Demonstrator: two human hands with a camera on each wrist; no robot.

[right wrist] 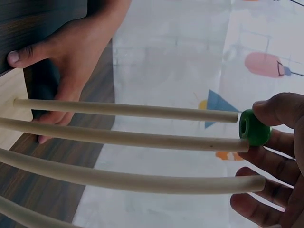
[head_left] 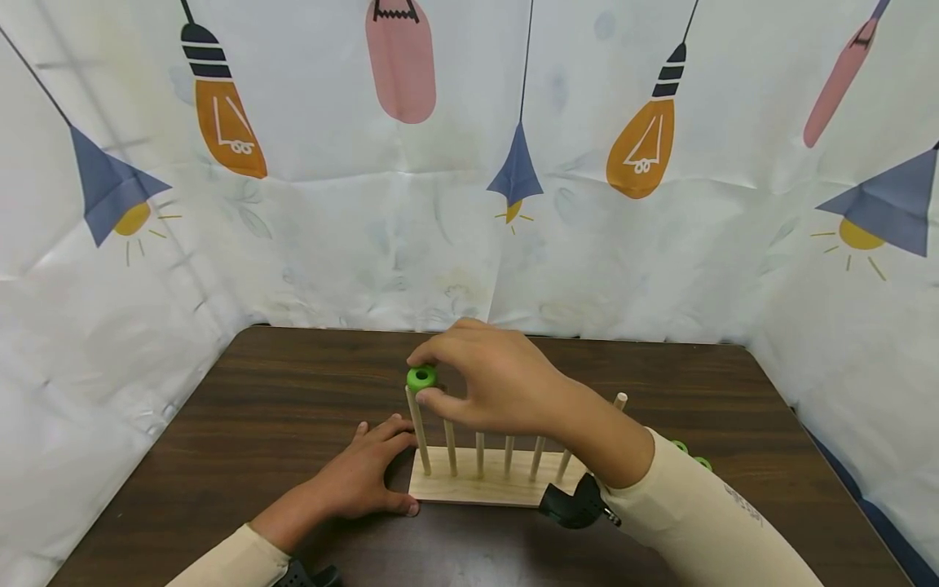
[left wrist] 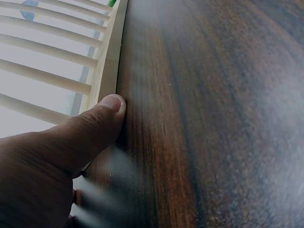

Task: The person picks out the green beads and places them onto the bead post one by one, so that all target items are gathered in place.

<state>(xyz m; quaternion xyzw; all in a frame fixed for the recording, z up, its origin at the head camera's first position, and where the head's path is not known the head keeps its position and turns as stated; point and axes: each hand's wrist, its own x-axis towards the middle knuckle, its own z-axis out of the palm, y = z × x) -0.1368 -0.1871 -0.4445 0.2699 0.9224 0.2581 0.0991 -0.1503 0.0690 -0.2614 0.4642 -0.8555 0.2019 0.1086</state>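
Observation:
A green bead (head_left: 413,381) with a hole through it is pinched between the thumb and fingers of my right hand (head_left: 506,383). It hovers at the top of the leftmost wooden peg (head_left: 417,430); in the right wrist view the bead (right wrist: 259,129) has its hole turned towards the peg ends, just off the leftmost tip. Several upright pegs rise from a pale wooden base (head_left: 469,487). At the base's left end lies my left hand (head_left: 359,473), thumb touching the front corner and fingers extended by the far corner. The left wrist view shows the thumb (left wrist: 111,107) against the base edge.
More green rings (head_left: 703,462) lie on the dark wood-grain table (head_left: 293,391) to the right, partly hidden behind my right sleeve. A black wrist device (head_left: 572,504) hangs by the right forearm, over the base's front right. Patterned white cloth (head_left: 330,244) encloses the table's back and sides.

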